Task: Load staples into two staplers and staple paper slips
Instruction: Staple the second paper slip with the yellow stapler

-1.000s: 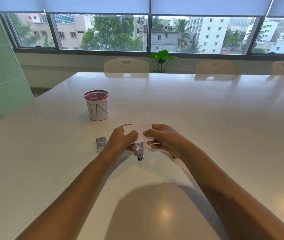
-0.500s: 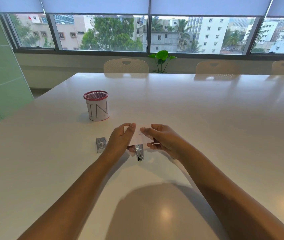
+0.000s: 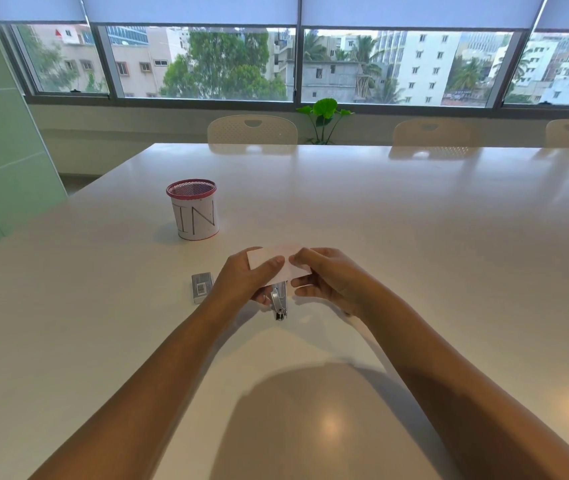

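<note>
A white paper slip (image 3: 276, 259) is held just above the table between both hands. My left hand (image 3: 245, 277) pinches its left end, thumb on top. My right hand (image 3: 324, 275) pinches its right end with thumb and fingers. Directly beneath the slip a small silver stapler (image 3: 279, 301) lies on the white table (image 3: 414, 237), its near end pointing toward me; its far part is hidden by the slip and my left fingers. A small staple box (image 3: 201, 287) lies just left of my left hand. Only one stapler is in view.
A red-rimmed mesh cup (image 3: 194, 209) wrapped in paper marked "IN" stands at the back left of the hands. Beige chairs (image 3: 251, 129) line the table's far edge below the windows, with a green plant (image 3: 324, 116) between them.
My left hand opened briefly half a second ago with fingers raised; now its thumb is back down on the slip. The slip stays over the stapler.
</note>
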Demonstrator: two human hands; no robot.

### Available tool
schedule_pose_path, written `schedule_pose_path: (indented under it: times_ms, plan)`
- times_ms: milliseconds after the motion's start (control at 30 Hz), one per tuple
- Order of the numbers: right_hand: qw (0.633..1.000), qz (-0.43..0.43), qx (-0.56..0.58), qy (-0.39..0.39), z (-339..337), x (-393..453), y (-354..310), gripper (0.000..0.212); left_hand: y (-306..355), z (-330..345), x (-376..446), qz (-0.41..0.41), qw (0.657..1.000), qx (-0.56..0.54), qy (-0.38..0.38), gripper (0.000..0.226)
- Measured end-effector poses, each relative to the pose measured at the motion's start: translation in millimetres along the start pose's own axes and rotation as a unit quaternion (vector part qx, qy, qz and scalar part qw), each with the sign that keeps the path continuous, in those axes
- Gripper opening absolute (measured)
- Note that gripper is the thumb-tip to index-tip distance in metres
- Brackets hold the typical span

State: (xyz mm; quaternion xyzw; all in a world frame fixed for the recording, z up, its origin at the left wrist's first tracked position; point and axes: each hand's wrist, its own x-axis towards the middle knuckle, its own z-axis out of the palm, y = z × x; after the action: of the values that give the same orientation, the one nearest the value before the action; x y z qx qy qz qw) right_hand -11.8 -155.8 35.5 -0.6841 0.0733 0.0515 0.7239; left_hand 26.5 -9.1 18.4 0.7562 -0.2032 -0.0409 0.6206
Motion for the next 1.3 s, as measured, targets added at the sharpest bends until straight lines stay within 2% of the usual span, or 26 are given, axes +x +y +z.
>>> schedule_pose_path:
  times_ms: [200, 400, 467, 533, 600, 667, 733, 933, 1067, 1167, 1233, 1300]
  plan:
    - [1.000, 0.007, -0.016, -0.002, -1, -1, -1, 0.017, 0, 0, 1, 0.001, 1.000, 0.001, -0.002, 0.011]
    - [0.999, -0.016, 0.021, 0.022, -1, -2, -1, 0.007, -9, -3, 5, 0.003, 1.000, -0.005, 0.020, 0.020]
    - [0.998, -0.021, 0.049, 0.035, -3, -1, 0, 0.007, -15, -9, 10, -0.006, 0.997, -0.006, 0.073, 0.029]
    - [0.996, -0.034, 0.069, 0.054, -4, 2, 2, 0.011, -20, -16, 13, -0.012, 0.986, -0.021, 0.167, 0.037]
    - [0.991, -0.068, -0.003, 0.114, -4, 5, 3, 0.021, -25, -25, 13, 0.006, 0.962, 0.063, 0.266, 0.036]
    - [0.969, -0.113, -0.115, 0.187, -5, 9, 5, 0.027, -30, -32, 13, 0.007, 0.929, 0.144, 0.341, 0.032]
    - [0.952, -0.150, -0.155, 0.219, -4, 15, 3, 0.030, -34, -36, 15, 0.007, 0.915, 0.156, 0.372, 0.032]
    - [0.917, -0.251, -0.224, 0.214, 28, 44, -29, 0.026, -44, -36, 22, 0.008, 0.916, 0.175, 0.360, 0.036]
    - [0.902, -0.275, -0.249, 0.218, 57, 79, -66, 0.016, -43, -37, 22, 0.010, 0.896, 0.240, 0.373, 0.030]
    - [0.887, -0.295, -0.275, 0.223, 79, 103, -86, 0.015, -44, -36, 22, -0.033, 0.880, 0.288, 0.377, 0.026]
    - [0.866, -0.308, -0.317, 0.234, 92, 118, -94, 0.016, -43, -34, 21, -0.039, 0.881, 0.301, 0.364, 0.026]
    - [0.824, -0.312, -0.397, 0.258, 103, 131, -98, 0.018, -41, -31, 19, -0.027, 0.882, 0.314, 0.350, 0.026]
